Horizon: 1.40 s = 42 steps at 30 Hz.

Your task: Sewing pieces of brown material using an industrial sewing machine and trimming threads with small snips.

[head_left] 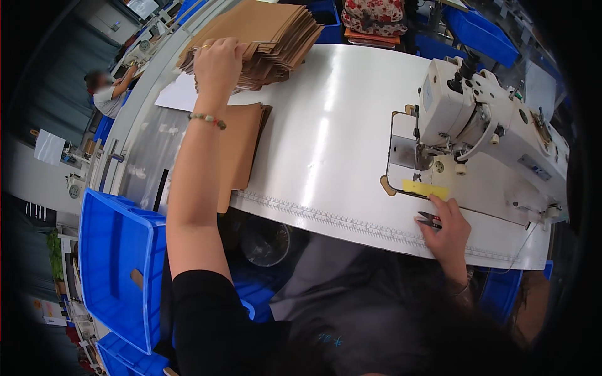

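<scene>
My left hand [218, 69] reaches to the far left, its fingers curled over the near edge of a thick stack of brown sheets [251, 25]; their material I cannot make out. Below that wrist lies a smaller pile of brown sheets [238, 144], partly covered by my forearm. On the right, my right hand [448, 232] is closed around small thread snips [430, 219] with dark handles. Just beyond its fingertips, a yellow strip [425, 188] lies by the needle plate of a white sewing machine [464, 113].
A printed ruler [326, 218] runs along the near edge of the white table [313, 138]. Blue bins [119, 269] stand at the left, with another blue bin [480, 31] at the back right. Far left, another person [108, 94] sits at a machine.
</scene>
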Each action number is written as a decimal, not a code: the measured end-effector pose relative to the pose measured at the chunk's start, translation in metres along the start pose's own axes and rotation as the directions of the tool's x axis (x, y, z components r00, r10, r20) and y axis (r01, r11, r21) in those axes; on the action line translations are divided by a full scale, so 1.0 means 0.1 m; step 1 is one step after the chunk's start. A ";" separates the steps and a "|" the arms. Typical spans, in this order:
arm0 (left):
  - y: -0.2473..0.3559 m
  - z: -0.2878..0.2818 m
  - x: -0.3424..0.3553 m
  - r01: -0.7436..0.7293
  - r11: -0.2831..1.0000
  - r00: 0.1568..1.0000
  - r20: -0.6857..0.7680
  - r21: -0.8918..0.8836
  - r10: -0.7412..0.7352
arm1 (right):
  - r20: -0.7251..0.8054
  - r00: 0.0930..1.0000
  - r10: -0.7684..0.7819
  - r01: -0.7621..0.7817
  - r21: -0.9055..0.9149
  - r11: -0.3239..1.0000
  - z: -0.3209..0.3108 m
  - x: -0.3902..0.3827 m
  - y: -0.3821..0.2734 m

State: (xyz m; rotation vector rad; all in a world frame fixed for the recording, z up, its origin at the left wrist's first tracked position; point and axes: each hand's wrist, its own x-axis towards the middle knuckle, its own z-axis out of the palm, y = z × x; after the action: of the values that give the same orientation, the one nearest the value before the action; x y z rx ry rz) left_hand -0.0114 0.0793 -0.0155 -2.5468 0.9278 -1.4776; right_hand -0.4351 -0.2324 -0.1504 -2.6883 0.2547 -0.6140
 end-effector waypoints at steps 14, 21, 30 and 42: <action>-0.02 -0.01 0.38 0.223 0.971 0.857 0.492 -0.089 -0.152 | 0.001 1.000 0.007 -0.007 -0.002 1.000 -0.02 -0.01 0.03; 0.01 0.05 0.30 0.137 0.990 0.903 0.416 -0.038 -0.109 | 0.014 1.000 0.014 -0.014 -0.011 1.000 -0.03 -0.01 0.02; -0.30 0.04 0.37 0.399 0.912 0.890 0.280 -0.094 -0.361 | -0.010 1.000 -0.009 0.009 -0.001 1.000 -0.02 0.01 -0.01; 1.43 -1.04 -0.43 -0.145 0.797 0.828 0.370 -0.586 0.422 | -0.119 0.970 -0.212 0.210 -0.024 0.977 -0.07 0.00 -0.01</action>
State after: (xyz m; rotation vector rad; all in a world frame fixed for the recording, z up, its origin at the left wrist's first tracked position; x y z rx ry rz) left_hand -0.1775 0.0101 -0.0397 -2.7187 1.7230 -0.4696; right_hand -0.4380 -0.2337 -0.1438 -2.7136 0.0019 -0.8421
